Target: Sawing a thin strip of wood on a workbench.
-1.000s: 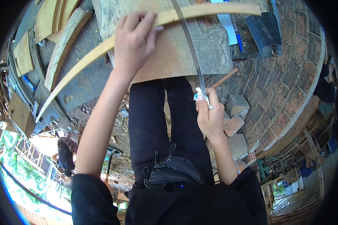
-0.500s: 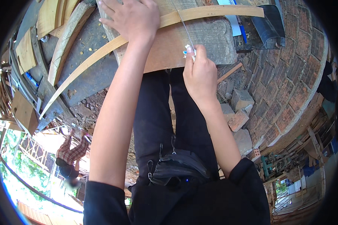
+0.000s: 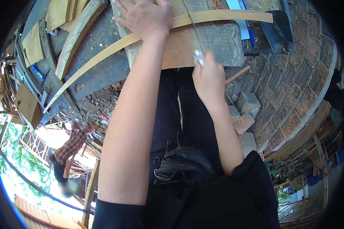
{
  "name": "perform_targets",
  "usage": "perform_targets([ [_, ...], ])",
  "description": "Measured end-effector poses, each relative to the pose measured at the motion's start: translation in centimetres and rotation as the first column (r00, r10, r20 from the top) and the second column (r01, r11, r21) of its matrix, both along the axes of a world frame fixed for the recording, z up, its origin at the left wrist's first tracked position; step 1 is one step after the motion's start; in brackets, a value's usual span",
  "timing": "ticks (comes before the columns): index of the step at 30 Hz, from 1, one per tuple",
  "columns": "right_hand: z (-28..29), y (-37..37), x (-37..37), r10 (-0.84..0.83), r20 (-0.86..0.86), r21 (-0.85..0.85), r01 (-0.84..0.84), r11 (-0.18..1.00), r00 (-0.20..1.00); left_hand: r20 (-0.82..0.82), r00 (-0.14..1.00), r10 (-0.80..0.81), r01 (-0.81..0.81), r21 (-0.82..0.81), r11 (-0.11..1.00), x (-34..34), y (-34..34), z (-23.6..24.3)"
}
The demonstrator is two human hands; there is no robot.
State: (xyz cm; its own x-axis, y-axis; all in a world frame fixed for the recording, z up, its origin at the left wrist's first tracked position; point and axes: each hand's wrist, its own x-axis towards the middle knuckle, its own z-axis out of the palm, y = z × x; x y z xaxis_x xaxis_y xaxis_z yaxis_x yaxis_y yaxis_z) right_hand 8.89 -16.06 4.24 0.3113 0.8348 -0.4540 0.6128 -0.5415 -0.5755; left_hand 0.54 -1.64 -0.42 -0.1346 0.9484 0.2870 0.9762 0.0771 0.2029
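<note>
My left hand [image 3: 147, 19] lies spread on the board and the long curved pale wooden strip [image 3: 88, 65], fingers apart, near the top of the view. My right hand [image 3: 208, 78], blurred, grips the white-wrapped end [image 3: 199, 57] of a thin metal blade [image 3: 195, 28]. The blade lies across the strip to the right of my left hand. Beneath both is a thick weathered wooden board [image 3: 223, 47] at the edge of my lap.
Wooden pieces [image 3: 32, 44] lie on a dark surface at left. A blue pen [image 3: 250, 36] and dark curved piece [image 3: 277, 32] sit upper right, above brickwork [image 3: 298, 91] and loose blocks [image 3: 246, 105]. A co-worker [image 3: 68, 152] is bent over at lower left.
My left hand has gone from curled fingers to spread ones, shifting upward. My right hand has moved upward with the blade. The co-worker's posture has changed.
</note>
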Motion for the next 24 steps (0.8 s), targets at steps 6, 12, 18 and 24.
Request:
perform_targets([
  [6,4.0,-7.6,1.9,-0.015,-0.087,-0.209,-0.003,0.978,0.996,-0.026,0.999,0.022,-0.022,-0.009,1.0,-0.2,0.0,0.3],
  [12,1.1,-3.7,-0.5,0.032,-0.046,-0.052,-0.034,0.998,0.998,-0.001,1.0,0.015,-0.015,0.009,1.0,0.1,0.2,-0.1],
  [18,0.4,-5.0,0.4,-0.008,-0.047,-0.048,0.006,0.999,0.999,0.038,0.999,-0.011,0.011,0.003,1.0,-0.1,0.0,0.1],
  [24,2.4,-9.5,2.0,-0.084,-0.054,-0.184,0.073,0.98,0.995,-0.024,1.0,-0.015,0.015,-0.026,1.0,0.3,-0.1,0.3],
])
